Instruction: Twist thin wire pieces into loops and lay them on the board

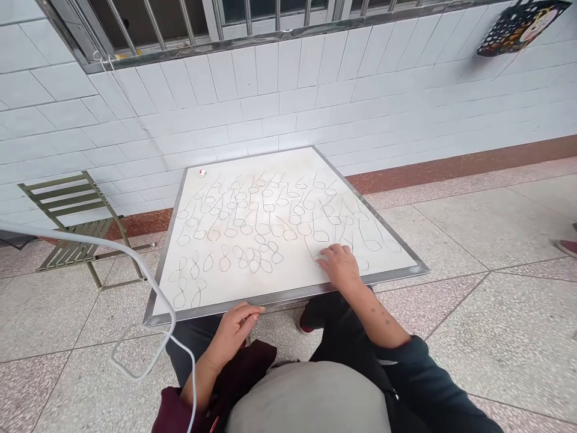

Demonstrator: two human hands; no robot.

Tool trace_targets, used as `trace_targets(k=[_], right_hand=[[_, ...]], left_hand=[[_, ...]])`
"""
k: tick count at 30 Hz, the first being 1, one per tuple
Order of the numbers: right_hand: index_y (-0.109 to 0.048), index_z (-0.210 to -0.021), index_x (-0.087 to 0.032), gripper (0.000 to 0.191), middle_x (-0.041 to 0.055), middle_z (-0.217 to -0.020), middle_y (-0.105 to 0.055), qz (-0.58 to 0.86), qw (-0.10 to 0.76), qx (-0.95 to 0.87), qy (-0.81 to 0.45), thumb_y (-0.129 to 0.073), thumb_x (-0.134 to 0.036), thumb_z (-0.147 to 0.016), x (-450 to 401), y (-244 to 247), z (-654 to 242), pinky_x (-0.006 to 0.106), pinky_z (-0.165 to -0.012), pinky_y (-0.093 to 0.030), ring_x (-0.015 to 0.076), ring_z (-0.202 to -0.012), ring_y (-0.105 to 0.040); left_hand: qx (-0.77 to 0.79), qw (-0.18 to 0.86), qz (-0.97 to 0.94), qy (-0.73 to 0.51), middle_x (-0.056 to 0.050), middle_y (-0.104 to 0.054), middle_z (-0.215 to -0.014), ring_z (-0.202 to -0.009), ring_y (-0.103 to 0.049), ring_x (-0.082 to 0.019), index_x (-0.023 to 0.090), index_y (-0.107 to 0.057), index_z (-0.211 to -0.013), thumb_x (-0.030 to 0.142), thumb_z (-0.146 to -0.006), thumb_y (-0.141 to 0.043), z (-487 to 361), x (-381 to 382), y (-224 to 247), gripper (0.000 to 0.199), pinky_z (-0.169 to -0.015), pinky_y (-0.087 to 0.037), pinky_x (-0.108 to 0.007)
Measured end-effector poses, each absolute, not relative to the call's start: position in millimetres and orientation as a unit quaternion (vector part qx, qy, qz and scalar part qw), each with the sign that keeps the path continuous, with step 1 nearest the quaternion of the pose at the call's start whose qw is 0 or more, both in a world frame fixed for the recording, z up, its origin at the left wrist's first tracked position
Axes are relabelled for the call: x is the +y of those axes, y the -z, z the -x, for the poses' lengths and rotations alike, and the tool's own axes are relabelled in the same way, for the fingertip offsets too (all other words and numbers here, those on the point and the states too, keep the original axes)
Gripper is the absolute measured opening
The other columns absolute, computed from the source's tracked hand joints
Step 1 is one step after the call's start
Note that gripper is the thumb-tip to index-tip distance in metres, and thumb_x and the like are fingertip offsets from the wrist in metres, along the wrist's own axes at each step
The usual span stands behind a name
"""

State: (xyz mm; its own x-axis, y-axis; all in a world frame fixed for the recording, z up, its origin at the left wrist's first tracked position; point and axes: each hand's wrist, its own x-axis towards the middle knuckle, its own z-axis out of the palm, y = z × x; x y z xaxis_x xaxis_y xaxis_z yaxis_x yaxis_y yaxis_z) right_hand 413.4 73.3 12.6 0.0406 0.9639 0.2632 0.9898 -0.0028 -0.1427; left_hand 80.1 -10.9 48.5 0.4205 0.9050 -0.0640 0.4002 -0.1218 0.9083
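Many thin dark loops with straight tails, seemingly bent wire (255, 261), lie spread over a white tabletop (288, 288). Over the right front of the table, my right hand (340, 267) rests palm down, its fingers curved and slightly apart. Its fingertips are beside a long wire loop, and I cannot tell whether they touch it. My left hand (237, 328) is at the front edge, thumb and fingers pinched together. A small reddish spot shows at its fingertips, but what they hold, if anything, is too small to make out.
A grey metal rim (288, 296) borders the table. At its far left corner is a small red-and-white object (202, 173). A green slatted folding chair (76, 216) stands left. A pale cable (135, 252) crosses the left foreground. A tiled wall (270, 102) rises behind.
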Motion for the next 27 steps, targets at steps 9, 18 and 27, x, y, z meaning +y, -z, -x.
trace_targets(k=[9,18,27], right_hand=[[-0.070,-0.092,-0.016,0.015,0.0113,-0.097,-0.064,0.711,0.128,-0.692,0.009,-0.061,-0.026,-0.087,69.5,-14.6,-413.6,0.033,-0.079,-0.039,0.0256,-0.090,-0.049],[-0.064,-0.085,-0.014,0.014,0.0121,-0.086,-0.063,0.688,0.168,-0.706,0.014,-0.051,-0.017,-0.088,61.3,-21.1,-402.0,0.035,-0.072,-0.042,0.0256,-0.084,-0.053],[-0.055,-0.091,-0.021,0.011,0.0002,-0.074,-0.059,0.551,0.356,-0.706,-0.268,-0.048,-0.029,-0.091,8.3,-71.8,-331.5,0.026,-0.059,-0.042,0.0139,-0.063,-0.054]], left_hand=[[0.480,0.612,-0.532,-0.334,-0.003,-0.059,-0.071,-0.058,-0.052,-0.011,0.014,-0.068,-0.103,0.046,-0.086,-0.057,-103.0,-28.0,-28.6,0.038,-0.046,-0.043,-0.021],[0.481,0.620,-0.506,-0.358,-0.003,-0.060,-0.071,-0.058,-0.052,-0.011,0.013,-0.068,-0.101,0.045,-0.085,-0.058,-104.4,-31.1,-29.6,0.037,-0.047,-0.042,-0.021],[0.511,0.563,-0.443,-0.476,-0.007,-0.070,-0.094,-0.083,-0.062,-0.014,0.018,-0.069,-0.103,0.040,-0.082,-0.064,-108.9,-18.5,-56.9,0.031,-0.072,-0.048,-0.026]])
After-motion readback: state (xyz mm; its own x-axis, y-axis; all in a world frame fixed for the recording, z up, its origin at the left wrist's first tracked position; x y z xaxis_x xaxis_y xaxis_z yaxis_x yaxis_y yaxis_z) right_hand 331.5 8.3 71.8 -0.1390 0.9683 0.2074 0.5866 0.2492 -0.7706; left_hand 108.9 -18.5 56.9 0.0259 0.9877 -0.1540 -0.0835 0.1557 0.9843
